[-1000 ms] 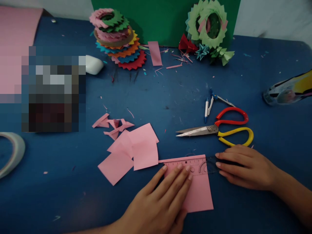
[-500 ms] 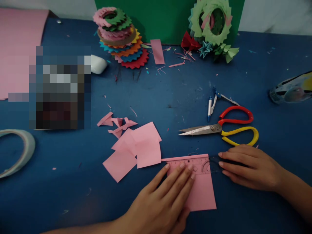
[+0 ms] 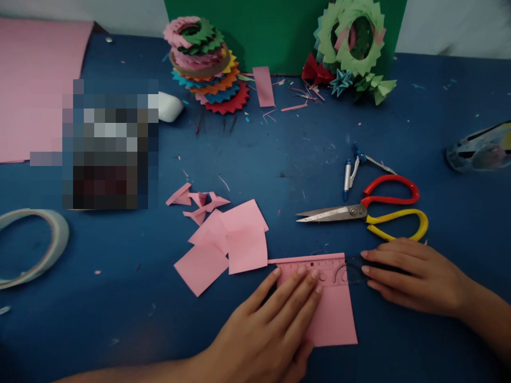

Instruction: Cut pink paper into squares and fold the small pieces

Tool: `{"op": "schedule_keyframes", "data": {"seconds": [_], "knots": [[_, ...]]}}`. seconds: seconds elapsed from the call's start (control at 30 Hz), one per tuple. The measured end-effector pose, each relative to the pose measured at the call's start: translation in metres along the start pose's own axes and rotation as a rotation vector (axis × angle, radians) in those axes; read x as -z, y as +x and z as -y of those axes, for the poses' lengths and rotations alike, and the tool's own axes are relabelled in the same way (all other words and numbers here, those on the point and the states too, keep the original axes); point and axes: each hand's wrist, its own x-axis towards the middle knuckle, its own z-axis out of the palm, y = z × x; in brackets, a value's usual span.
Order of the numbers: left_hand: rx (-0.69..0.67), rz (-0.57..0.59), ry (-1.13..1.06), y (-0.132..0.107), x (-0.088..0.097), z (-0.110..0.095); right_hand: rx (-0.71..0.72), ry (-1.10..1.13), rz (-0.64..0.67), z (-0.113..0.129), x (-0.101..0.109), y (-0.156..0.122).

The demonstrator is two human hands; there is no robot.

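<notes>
A clear plastic ruler [image 3: 329,274] lies across the upper part of a pink paper sheet [image 3: 335,319]; a narrow folded strip of pink shows along its top edge. My left hand [image 3: 275,316] presses flat on the ruler and sheet, fingers stretched out. At the ruler's right end, my right hand [image 3: 415,276] holds it by the fingertips; its thumb is hidden. Just above that hand are scissors [image 3: 353,211] with one red and one yellow handle, blades pointing left. Several pink paper squares [image 3: 246,247] overlap to the left of the sheet, beside small folded pink pieces [image 3: 199,202].
A compass [image 3: 353,167] lies above the scissors. Farther back stand a stack of coloured paper rings [image 3: 207,69] and a green paper ring [image 3: 373,58]. A tape roll [image 3: 59,244], a blurred-out object [image 3: 109,154] and a large pink sheet [image 3: 35,80] occupy the left side.
The whole view has shifted slightly, so things sit a little farther right in the picture. Both hands and the ruler keep their places on the pink sheet.
</notes>
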Motion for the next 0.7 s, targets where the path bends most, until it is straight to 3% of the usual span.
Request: {"op": "schedule_keyframes", "data": {"seconds": [0.7], "knots": [[0.017, -0.006, 0.012, 0.0013, 0.0028, -0.0035, -0.007, 0.023, -0.012, 0.0011, 0.001, 0.0034]]}}
